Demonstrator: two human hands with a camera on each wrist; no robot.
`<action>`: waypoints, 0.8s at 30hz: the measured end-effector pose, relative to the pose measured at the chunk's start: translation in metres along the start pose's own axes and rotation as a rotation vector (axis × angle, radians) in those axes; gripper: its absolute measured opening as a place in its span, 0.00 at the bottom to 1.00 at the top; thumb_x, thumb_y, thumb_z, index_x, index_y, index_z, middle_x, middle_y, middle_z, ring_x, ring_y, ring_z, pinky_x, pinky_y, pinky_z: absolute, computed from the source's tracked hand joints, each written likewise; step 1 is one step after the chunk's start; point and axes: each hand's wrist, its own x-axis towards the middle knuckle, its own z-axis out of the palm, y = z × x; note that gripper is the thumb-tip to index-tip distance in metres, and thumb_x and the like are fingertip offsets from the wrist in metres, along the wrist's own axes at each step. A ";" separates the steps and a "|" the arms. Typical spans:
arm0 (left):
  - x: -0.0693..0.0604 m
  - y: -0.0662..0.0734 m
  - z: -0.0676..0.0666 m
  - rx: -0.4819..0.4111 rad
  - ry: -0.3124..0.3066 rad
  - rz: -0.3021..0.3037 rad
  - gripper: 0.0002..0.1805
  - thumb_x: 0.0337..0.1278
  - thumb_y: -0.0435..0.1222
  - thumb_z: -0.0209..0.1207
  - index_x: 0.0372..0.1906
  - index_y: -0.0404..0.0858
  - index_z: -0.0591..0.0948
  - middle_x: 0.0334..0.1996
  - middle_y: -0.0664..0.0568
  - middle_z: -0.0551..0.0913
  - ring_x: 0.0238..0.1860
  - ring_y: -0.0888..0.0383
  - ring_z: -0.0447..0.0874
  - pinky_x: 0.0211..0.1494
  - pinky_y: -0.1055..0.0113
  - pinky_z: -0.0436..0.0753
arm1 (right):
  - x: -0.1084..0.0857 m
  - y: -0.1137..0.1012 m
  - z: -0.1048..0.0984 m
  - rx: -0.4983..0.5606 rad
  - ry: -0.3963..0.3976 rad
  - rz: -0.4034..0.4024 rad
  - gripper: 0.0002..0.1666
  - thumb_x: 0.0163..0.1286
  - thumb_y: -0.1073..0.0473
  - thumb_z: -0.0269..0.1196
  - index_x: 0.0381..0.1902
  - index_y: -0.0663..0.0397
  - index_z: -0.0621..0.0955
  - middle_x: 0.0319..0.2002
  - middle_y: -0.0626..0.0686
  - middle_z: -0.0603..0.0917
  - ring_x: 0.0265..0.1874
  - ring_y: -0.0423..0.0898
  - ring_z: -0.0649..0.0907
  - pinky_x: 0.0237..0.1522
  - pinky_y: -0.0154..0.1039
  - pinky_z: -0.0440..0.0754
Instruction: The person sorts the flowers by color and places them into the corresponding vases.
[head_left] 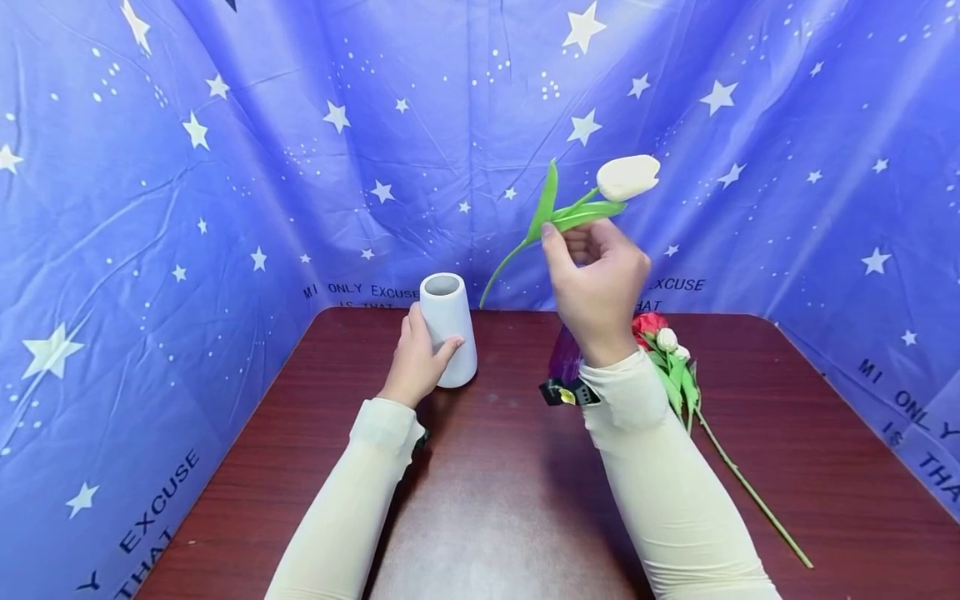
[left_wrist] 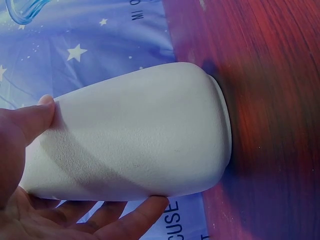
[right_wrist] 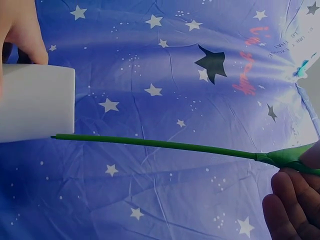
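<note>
Lining-up step, by the look of it: left hand (head_left: 415, 358) clasps the white vase (head_left: 453, 321) upright on the worktop (head_left: 480, 517), right hand (head_left: 600, 287) pinches the white tulip (head_left: 544, 204) aloft beside it. Next move likely calls for bringing the stem's (right_wrist: 165, 144) tip (right_wrist: 57, 136) over the mouth (head_left: 442, 286) and angling it downward. Right wrist view sets that tip by the rim (right_wrist: 73, 100), contact uncertain; only head view shows the mouth and blossom (head_left: 628, 178).

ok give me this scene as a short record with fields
left hand: gripping white vase
right hand: pinching white tulip by its leafy stem
vase: standing upright on the reddish-brown table
tulip stem end: outside the vase
other flowers: red bloom, white buds, lying right of the vase
backdrop: blue cloth with white stars
</note>
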 end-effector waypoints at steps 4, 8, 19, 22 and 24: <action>-0.001 0.000 0.000 -0.006 0.000 -0.012 0.45 0.65 0.48 0.69 0.76 0.38 0.56 0.60 0.38 0.69 0.57 0.39 0.78 0.62 0.43 0.79 | -0.002 -0.003 0.004 0.009 -0.017 -0.001 0.09 0.64 0.59 0.73 0.35 0.61 0.89 0.29 0.56 0.90 0.25 0.36 0.86 0.35 0.29 0.85; 0.000 0.000 0.001 -0.005 -0.003 -0.005 0.46 0.65 0.48 0.69 0.76 0.38 0.55 0.60 0.38 0.69 0.57 0.39 0.79 0.62 0.43 0.80 | -0.004 -0.005 0.008 0.027 -0.034 -0.013 0.10 0.64 0.58 0.73 0.36 0.61 0.89 0.29 0.56 0.90 0.26 0.36 0.86 0.37 0.31 0.86; -0.001 -0.001 0.000 0.008 -0.020 -0.014 0.46 0.66 0.50 0.67 0.76 0.38 0.54 0.60 0.39 0.69 0.58 0.39 0.78 0.62 0.43 0.80 | -0.008 -0.004 0.020 0.044 -0.055 -0.030 0.09 0.64 0.61 0.73 0.37 0.62 0.89 0.30 0.56 0.91 0.29 0.38 0.88 0.40 0.32 0.87; -0.001 0.000 -0.001 0.002 -0.020 -0.014 0.47 0.67 0.50 0.67 0.77 0.38 0.53 0.61 0.39 0.68 0.58 0.39 0.78 0.62 0.42 0.80 | -0.008 -0.005 0.023 0.070 -0.048 -0.035 0.09 0.64 0.61 0.73 0.38 0.62 0.89 0.31 0.56 0.91 0.29 0.39 0.88 0.40 0.33 0.88; -0.001 -0.001 -0.001 0.000 -0.020 -0.019 0.47 0.67 0.50 0.67 0.78 0.39 0.52 0.61 0.39 0.68 0.58 0.39 0.79 0.61 0.42 0.80 | -0.008 -0.006 0.024 0.086 -0.038 -0.031 0.09 0.64 0.61 0.74 0.38 0.62 0.89 0.31 0.57 0.91 0.29 0.39 0.88 0.41 0.34 0.88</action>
